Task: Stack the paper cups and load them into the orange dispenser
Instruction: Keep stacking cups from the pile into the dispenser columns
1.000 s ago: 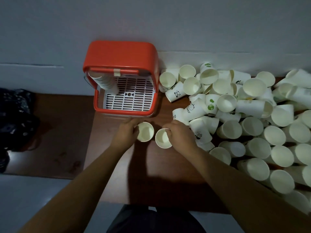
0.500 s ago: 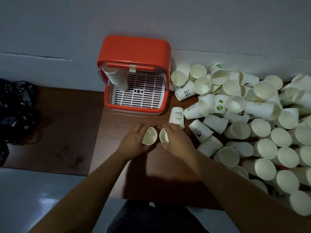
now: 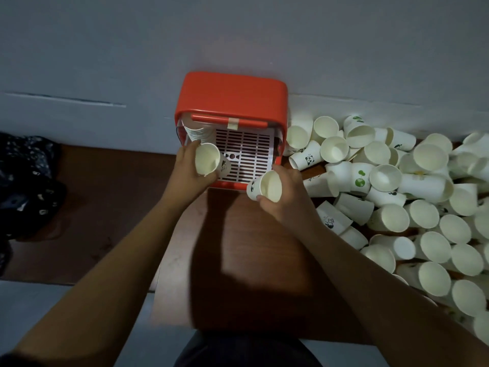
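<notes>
The orange dispenser [image 3: 230, 94] stands against the wall with a white grille tray [image 3: 251, 152] and a stack of nested cups [image 3: 197, 132] at its left side. My left hand [image 3: 185, 170] grips one white paper cup [image 3: 207, 161], mouth toward me, just below that stack and over the tray. My right hand [image 3: 285, 194] holds a second cup with a panda print [image 3: 267, 185] at the dispenser's front right corner. A big pile of loose paper cups [image 3: 397, 197] covers the table to the right.
The brown table [image 3: 251, 260] drops off at its left edge to a lower brown surface [image 3: 105, 207]. A dark patterned cloth [image 3: 23, 176] lies at far left. The grey wall [image 3: 238, 35] is right behind the dispenser.
Both hands have lifted their cups off the table and moved them forward to the dispenser; the left cup has reached the stack inside. The view has shifted, so the dispenser sits more central.
</notes>
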Tool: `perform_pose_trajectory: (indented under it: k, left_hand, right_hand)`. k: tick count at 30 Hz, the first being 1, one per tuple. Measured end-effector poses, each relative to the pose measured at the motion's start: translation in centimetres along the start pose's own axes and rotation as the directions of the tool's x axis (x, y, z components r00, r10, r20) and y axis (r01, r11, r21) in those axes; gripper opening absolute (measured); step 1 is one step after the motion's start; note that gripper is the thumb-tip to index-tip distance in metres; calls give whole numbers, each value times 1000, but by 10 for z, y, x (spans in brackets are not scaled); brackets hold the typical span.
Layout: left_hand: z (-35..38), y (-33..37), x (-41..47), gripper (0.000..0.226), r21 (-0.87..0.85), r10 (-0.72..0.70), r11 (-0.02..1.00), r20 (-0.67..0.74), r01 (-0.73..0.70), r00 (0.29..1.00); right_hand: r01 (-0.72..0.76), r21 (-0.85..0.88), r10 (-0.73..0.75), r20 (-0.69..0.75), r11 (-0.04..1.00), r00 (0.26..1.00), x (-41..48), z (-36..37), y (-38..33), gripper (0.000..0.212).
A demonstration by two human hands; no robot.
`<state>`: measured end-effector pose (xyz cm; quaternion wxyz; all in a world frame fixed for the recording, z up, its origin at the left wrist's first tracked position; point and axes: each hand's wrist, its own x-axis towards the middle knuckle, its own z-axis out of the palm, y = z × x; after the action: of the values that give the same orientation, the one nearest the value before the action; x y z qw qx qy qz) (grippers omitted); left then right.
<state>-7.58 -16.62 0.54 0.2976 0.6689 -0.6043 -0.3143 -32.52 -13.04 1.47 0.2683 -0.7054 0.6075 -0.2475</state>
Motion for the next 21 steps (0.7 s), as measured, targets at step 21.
perform_pose_trajectory:
  k: [21]
  left_hand:
    - [7,-60,42,101,69,-17,998,397,-11,918]
  right_hand:
    - [-111,70,110,9,991,994,58,29,-53,73]
